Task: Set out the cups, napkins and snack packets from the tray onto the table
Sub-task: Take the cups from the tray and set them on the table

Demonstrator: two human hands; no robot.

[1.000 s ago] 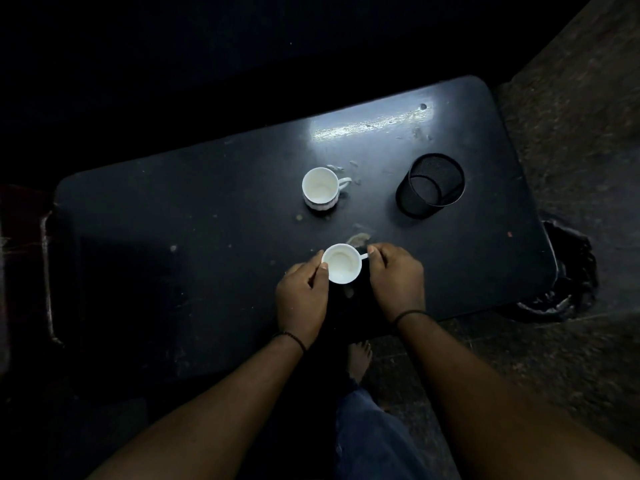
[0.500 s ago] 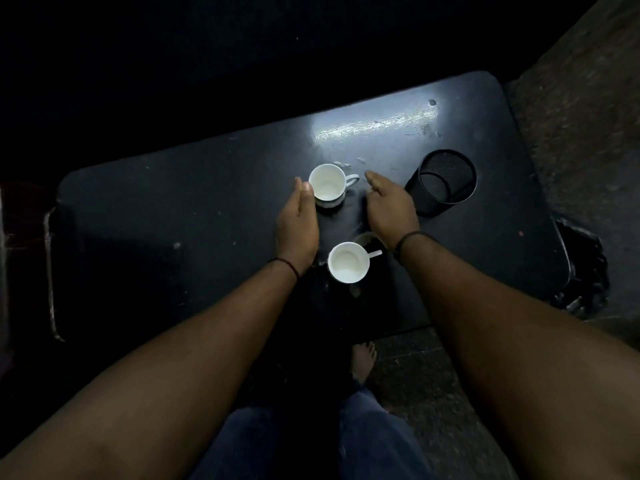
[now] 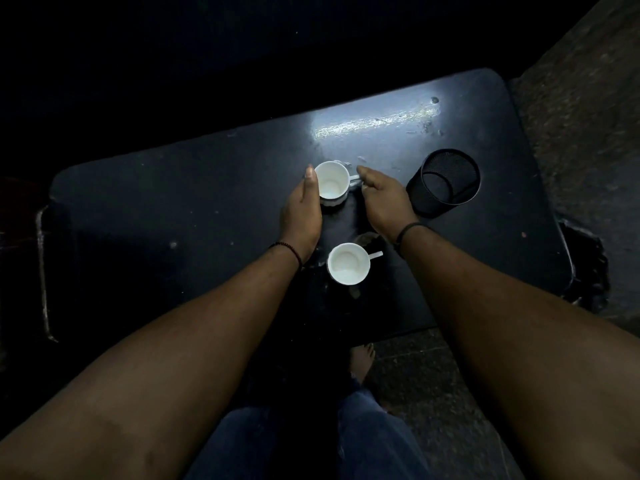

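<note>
Two white cups stand upright on the dark table [image 3: 173,202]. The far cup [image 3: 332,181] sits between my hands: my left hand [image 3: 301,209] presses its left wall, and the fingers of my right hand [image 3: 381,195] are at its handle on the right. The near cup [image 3: 348,263] stands alone closer to me, handle pointing right, untouched. No napkins, snack packets or tray show in this dim view.
A black mesh pen holder [image 3: 445,181] stands just right of my right hand. The table's right edge meets a rough floor [image 3: 588,116]. A dark bag [image 3: 585,265] lies off the right corner. My foot [image 3: 362,358] shows below the front edge.
Both hands left the near cup and reached forward to the far cup. In the last half second they closed in on its sides.
</note>
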